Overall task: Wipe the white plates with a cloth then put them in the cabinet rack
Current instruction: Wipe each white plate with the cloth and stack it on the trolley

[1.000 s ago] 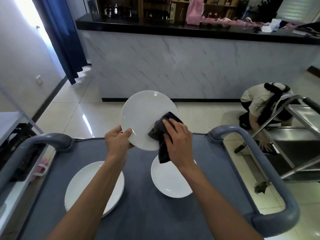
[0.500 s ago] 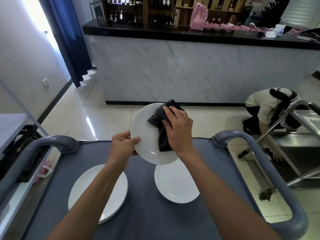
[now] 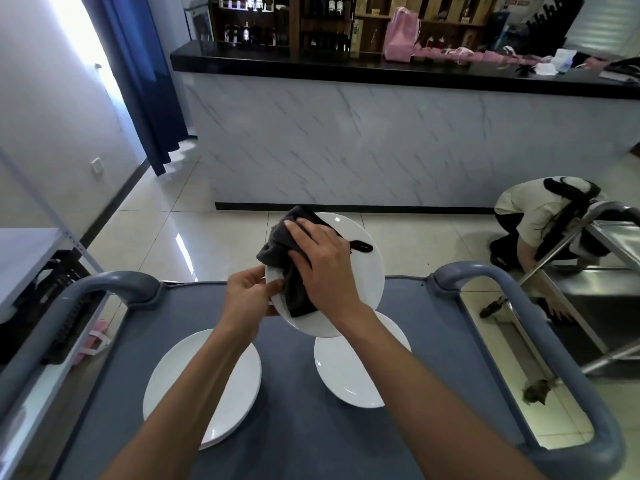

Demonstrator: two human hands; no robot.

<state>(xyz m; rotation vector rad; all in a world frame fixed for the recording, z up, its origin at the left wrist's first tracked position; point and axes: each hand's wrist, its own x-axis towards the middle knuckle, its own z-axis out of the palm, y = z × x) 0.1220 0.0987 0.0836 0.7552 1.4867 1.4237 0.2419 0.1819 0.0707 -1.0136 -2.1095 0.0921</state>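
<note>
A long marble-fronted bar [image 3: 381,143] with a black top fills the far side of the room, wooden bottle shelves [image 3: 287,22] behind it and a pink bag [image 3: 400,39] standing on its top. A blue curtain [image 3: 142,74] hangs at the bright doorway on the left. On the tiled floor [image 3: 207,233] at the right a second person [image 3: 540,223] crouches beside a steel rack [image 3: 609,271].

Nearest the camera stands a grey-topped cart [image 3: 294,427] with rounded handles at both sides; it serves as the counter here. Two white plates lie flat on it: a left plate [image 3: 225,393], which looks like a stack of at least two, and a right plate [image 3: 353,372], well apart from each other.

Above the right plate, lifted clear of the cart and tilted toward the camera, is the held plate [image 3: 363,271]. The left hand [image 3: 249,296] pinches its left rim, thumb on the face and fingers behind, a narrow grip closed on the plate. The right hand [image 3: 322,268] presses a dark grey cloth [image 3: 280,247] against the plate's face, its fingers spread and slightly curled over the bunched fabric, holding the cloth. A loop of the cloth [image 3: 362,244] sticks out to the right of the hand across the white surface.
</note>
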